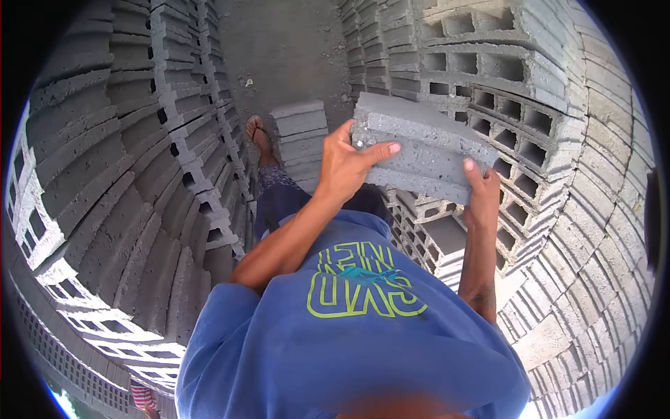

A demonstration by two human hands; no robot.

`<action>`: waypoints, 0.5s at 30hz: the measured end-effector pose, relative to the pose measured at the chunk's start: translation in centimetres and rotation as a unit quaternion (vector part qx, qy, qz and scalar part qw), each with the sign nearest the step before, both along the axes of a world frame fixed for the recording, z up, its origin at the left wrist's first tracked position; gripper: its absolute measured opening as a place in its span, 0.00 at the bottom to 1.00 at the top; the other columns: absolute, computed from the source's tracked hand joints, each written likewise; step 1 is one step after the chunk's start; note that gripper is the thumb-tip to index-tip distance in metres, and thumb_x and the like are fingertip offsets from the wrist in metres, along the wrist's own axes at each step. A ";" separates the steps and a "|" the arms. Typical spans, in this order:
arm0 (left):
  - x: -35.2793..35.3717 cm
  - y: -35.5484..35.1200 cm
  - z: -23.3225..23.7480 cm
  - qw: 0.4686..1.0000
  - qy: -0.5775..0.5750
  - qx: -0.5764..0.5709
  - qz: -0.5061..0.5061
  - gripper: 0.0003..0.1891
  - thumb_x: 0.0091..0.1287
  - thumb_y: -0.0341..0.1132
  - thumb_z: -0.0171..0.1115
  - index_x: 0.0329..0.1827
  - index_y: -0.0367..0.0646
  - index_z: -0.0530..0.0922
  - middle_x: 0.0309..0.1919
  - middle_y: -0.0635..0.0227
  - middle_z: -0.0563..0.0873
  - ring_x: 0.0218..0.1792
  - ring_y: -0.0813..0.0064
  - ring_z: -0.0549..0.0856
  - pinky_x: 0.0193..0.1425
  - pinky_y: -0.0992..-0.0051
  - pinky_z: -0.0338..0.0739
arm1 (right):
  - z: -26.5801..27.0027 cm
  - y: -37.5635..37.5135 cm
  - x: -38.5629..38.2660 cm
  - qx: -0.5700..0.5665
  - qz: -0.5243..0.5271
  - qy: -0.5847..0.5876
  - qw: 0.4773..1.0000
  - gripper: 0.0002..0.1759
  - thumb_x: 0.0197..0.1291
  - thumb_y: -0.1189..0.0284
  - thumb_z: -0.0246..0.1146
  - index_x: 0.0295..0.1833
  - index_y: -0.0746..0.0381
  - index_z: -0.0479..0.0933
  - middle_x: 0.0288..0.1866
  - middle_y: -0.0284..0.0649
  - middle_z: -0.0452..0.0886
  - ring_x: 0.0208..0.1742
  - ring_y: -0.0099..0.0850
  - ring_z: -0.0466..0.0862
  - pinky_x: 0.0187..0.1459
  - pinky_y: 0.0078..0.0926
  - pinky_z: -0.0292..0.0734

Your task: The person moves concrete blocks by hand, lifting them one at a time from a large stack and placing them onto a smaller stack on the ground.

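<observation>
A grey concrete block [419, 150] is held up in front of my body, tilted down toward the right. My left hand [347, 159] is closed on its left end, the thumb lying across the near face and the other fingers mostly hidden behind. At the lower right end my right hand [483, 187] grips the block, thumb against the near side. Below and left of the held block stands a low pile of concrete blocks [300, 122], beside my sandalled foot [259, 133].
Tall block stacks [129, 160] rise close on the left. More stacked hollow blocks [509, 66] stand on the right, reaching near the held block. Between them runs a narrow dusty floor [283, 52]. A striped red garment [144, 397] shows at bottom left.
</observation>
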State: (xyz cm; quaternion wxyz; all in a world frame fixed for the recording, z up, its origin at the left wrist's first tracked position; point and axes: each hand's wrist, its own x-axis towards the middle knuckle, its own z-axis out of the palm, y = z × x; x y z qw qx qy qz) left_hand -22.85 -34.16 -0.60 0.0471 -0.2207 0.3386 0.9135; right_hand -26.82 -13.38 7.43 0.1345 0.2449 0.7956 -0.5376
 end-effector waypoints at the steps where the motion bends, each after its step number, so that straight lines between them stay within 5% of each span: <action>1: 0.4 -1.4 -0.3 0.998 -0.024 -0.062 -0.001 0.20 0.53 0.26 0.76 0.47 0.30 0.79 0.38 0.59 0.87 0.37 0.76 0.85 0.43 0.75 0.82 | -0.7 -1.6 0.0 -0.017 0.007 -0.004 1.000 0.30 0.50 0.60 0.77 0.44 0.75 0.75 0.39 0.46 0.80 0.39 0.29 0.80 0.44 0.27 0.77; 9: 0.2 -9.3 -6.2 0.980 -0.078 -0.175 0.048 0.22 0.53 0.27 0.76 0.49 0.29 0.78 0.40 0.58 0.87 0.39 0.75 0.85 0.47 0.75 0.80 | -10.0 -9.5 -3.5 -0.089 0.078 -0.075 0.990 0.34 0.49 0.59 0.77 0.51 0.76 0.75 0.46 0.49 0.81 0.45 0.33 0.82 0.47 0.29 0.78; 13: -1.9 -11.5 -14.6 0.969 -0.142 -0.196 0.056 0.24 0.51 0.27 0.76 0.51 0.29 0.78 0.41 0.57 0.87 0.40 0.72 0.85 0.49 0.73 0.79 | -19.8 -12.7 -6.5 -0.138 0.064 -0.138 0.979 0.38 0.51 0.54 0.75 0.55 0.76 0.75 0.50 0.50 0.81 0.49 0.34 0.81 0.52 0.33 0.77; 15: -3.4 -12.6 -21.2 0.959 -0.178 -0.214 0.062 0.29 0.48 0.29 0.78 0.53 0.28 0.77 0.44 0.53 0.86 0.43 0.67 0.85 0.51 0.70 0.79 | -25.3 -14.3 -8.2 -0.064 0.104 -0.126 0.984 0.46 0.48 0.45 0.72 0.59 0.76 0.74 0.52 0.53 0.80 0.53 0.38 0.81 0.56 0.35 0.74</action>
